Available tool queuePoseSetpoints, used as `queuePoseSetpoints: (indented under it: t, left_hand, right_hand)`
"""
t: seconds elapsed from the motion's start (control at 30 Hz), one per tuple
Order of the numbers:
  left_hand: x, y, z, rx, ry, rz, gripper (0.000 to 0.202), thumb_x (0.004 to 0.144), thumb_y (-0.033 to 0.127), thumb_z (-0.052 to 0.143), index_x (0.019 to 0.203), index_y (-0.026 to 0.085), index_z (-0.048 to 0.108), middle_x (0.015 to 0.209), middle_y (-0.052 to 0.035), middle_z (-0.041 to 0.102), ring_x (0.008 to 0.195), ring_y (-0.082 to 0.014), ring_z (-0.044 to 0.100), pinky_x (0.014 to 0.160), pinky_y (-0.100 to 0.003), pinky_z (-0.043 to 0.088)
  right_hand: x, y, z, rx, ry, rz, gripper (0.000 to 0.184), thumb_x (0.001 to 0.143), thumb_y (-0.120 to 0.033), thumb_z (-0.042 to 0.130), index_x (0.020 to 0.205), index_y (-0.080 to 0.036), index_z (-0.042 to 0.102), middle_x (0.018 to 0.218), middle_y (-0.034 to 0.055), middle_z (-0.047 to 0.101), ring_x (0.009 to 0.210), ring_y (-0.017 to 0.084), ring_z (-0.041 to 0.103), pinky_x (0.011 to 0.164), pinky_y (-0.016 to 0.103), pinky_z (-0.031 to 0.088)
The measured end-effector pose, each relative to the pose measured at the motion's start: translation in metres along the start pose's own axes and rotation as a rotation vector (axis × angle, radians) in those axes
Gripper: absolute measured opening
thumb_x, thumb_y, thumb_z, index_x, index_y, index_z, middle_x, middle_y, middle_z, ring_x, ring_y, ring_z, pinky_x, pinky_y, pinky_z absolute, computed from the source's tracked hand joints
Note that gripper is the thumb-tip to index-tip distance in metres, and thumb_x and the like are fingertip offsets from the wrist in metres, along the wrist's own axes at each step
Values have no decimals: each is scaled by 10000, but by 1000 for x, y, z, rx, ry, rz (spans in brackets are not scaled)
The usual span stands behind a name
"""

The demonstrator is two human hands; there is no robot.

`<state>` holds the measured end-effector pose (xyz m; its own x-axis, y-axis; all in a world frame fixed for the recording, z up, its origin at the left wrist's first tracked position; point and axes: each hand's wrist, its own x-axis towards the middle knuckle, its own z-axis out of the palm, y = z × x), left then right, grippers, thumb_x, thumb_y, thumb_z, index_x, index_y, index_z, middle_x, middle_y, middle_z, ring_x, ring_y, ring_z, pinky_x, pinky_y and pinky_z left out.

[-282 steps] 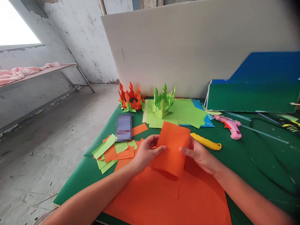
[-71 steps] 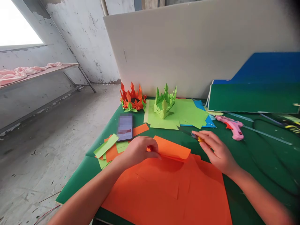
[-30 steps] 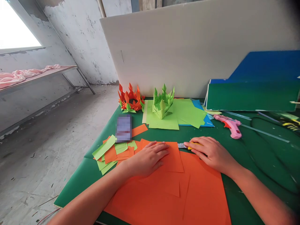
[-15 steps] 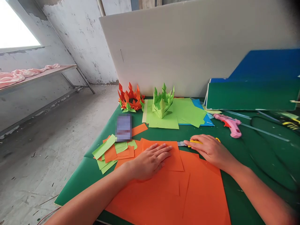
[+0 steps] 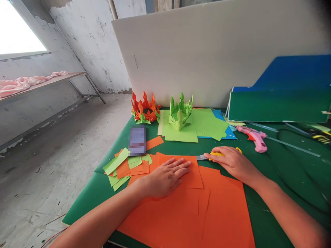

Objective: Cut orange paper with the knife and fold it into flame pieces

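My left hand lies flat, fingers stretched out, on a smaller piece of orange paper. Under that piece is a larger orange sheet with a few cut lines in it. My right hand is closed round a yellow utility knife, its metal blade pointing left. The blade end is at the upper right corner of the smaller piece. Left of my left hand, green and orange paper scraps lie in a loose pile, beside a blurred purple rectangular object.
At the back stand an orange paper crown and a green paper crown, the latter on green sheets. A pink glue gun with a dark cord lies right. A white board rises behind the green table.
The whole view has shifted very slightly. My right hand and the knife have barely moved, and my left hand stays pressed on the orange paper.
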<state>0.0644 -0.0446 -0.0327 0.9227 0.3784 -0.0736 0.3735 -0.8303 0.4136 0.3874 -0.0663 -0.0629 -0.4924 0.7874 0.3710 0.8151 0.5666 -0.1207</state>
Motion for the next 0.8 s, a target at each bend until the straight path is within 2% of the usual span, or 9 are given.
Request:
queuePoseSetpoints:
  t: [0.33, 0.63, 0.8]
  left_hand:
    - [-1, 1, -1, -6, 2, 2, 489, 1015, 247, 327, 1502, 211, 304, 1613, -31, 202, 1499, -233, 138, 1237, -444, 137]
    - [0, 1, -2, -1, 0, 15, 507, 1026, 285, 323, 1529, 253, 269, 1609, -10, 201, 1496, -219, 152, 1234, -429, 132]
    - [-1, -1, 1, 0, 43, 33, 510, 1027, 297, 326, 1532, 277, 260, 1608, -6, 204, 1494, -218, 165, 1232, -427, 144]
  right_hand:
    - [-2, 6, -2, 5, -11, 17, 375, 1016, -265, 384, 1266, -378, 639, 1054, 63, 659, 943, 220, 616, 734, 331, 455]
    - [3, 6, 0, 8, 22, 0, 370, 1010, -262, 396, 1258, -371, 649, 1050, 66, 668, 959, 221, 623, 771, 348, 473]
    - [10, 6, 4, 22, 11, -20, 372, 1000, -254, 420, 1275, -387, 632, 1065, 59, 668, 966, 219, 624, 780, 348, 484]
